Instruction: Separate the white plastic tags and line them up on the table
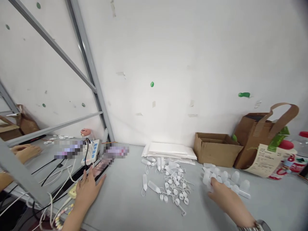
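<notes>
My left hand (87, 190) lies with its fingers spread at the left edge of the grey table, beside cables and a blurred phone-like item (102, 165). At the right, my right hand (225, 195) is curled at the near side of a group of translucent plastic bottles (225, 175); its fingertips touch or grip one, partly hidden. Between the hands is a pile of small white caps with looped straps (176, 186). Several small clear bottles with straps (153, 186) lie at the left and back of this pile.
White flat envelopes (170, 149) are stacked by the wall. An open cardboard box (216, 154) and a brown paper bag (250, 138) stand back right. A power strip (91, 153) and grey metal frame (90, 64) are left. Another person's hands (27, 152) show beyond it.
</notes>
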The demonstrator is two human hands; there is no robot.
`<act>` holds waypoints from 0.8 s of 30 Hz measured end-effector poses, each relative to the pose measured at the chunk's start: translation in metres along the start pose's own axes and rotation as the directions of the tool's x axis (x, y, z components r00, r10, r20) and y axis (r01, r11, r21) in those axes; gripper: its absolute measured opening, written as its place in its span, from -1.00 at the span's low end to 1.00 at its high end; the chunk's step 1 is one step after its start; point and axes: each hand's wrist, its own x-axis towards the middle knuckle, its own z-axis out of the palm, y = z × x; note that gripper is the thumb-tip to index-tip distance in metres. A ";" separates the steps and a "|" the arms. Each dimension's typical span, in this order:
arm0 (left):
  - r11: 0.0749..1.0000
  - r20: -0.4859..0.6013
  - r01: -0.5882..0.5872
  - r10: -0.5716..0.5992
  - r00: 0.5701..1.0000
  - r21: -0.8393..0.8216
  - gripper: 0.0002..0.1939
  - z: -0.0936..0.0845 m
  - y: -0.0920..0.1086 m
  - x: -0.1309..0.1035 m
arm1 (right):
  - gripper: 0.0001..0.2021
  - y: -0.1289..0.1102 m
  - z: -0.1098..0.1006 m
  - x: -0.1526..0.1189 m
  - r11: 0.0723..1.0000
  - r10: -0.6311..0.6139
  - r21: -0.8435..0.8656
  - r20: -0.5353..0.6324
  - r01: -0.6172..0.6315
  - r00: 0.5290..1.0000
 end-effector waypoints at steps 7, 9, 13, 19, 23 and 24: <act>0.996 0.032 -0.086 0.087 0.996 -0.030 -0.26 0.008 0.006 0.014 | -0.83 0.020 0.004 0.013 0.973 0.139 0.148 0.229 -0.176 0.964; 0.991 0.029 -0.128 0.129 0.991 -0.033 -0.29 0.011 0.007 0.018 | -0.84 0.022 0.006 0.017 0.973 0.135 0.151 0.240 -0.175 0.961; 0.987 0.038 -0.160 0.160 0.986 -0.013 -0.30 0.013 0.011 0.024 | -0.85 0.027 0.009 0.022 0.976 0.131 0.135 0.251 -0.168 0.959; 0.987 0.059 -0.162 0.163 0.985 -0.012 -0.31 0.009 0.017 0.025 | -0.88 0.029 0.010 0.020 0.975 0.140 0.144 0.192 -0.169 0.971; 0.988 0.004 -0.152 0.153 0.988 -0.036 -0.29 0.003 0.026 0.025 | -0.88 0.029 0.011 0.018 0.977 0.143 0.134 0.150 -0.163 0.978; 0.987 -0.011 -0.152 0.152 0.988 -0.056 -0.29 0.001 0.031 0.026 | -0.88 0.028 0.011 0.017 0.978 0.142 0.132 0.134 -0.160 0.981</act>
